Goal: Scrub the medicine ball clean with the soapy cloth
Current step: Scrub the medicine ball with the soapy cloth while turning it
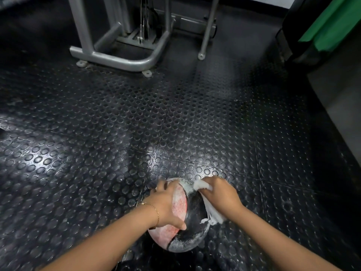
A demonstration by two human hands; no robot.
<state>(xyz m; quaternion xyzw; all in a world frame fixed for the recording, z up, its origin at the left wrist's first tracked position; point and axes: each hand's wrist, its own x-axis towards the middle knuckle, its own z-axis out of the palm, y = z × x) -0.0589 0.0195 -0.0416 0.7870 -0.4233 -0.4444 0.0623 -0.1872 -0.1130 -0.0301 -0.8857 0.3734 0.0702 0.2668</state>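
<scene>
Item 1: round medicine ball point(180, 236), rubber, panelled in red and black, coated in white soap film and suds. Location: on the floor, low centre of the view, directly between the person's two forearms. Red panels face left, black panels face right and toward the viewer; foam is thickest along the lower black edge.

Item 2: white soapy cloth point(210, 210), wet, bunched. One end sticks out above the knuckles at the ball's upper right; the rest trails down across the black panel in a wrung strip, touching the ball's surface.

Item 3: left hand point(166, 205). Fingers spread and clamped over the ball's left and upper side, thumb lying across the red panel toward the seam. Grasping the ball, palm in contact. A thin gold chain bracelet point(154, 209) sits at the wrist.

Item 4: right hand point(219, 193). Clenched around the cloth and pressed onto the ball's upper right.

Item 5: black rubber floor point(117, 122) with raised round studs, laid in tiles with visible seams. Shiny, wet-looking patches lie just beyond the ball and at far left.

Item 6: grey painted steel frame of a gym machine point(119, 57), curved tubular base with bolted feet, thin cables rising at its centre. Location: far end of the floor, well apart from the ball.

Item 7: green fabric panel point(330, 28), upper right corner, edged in black; its nature cannot be told.
</scene>
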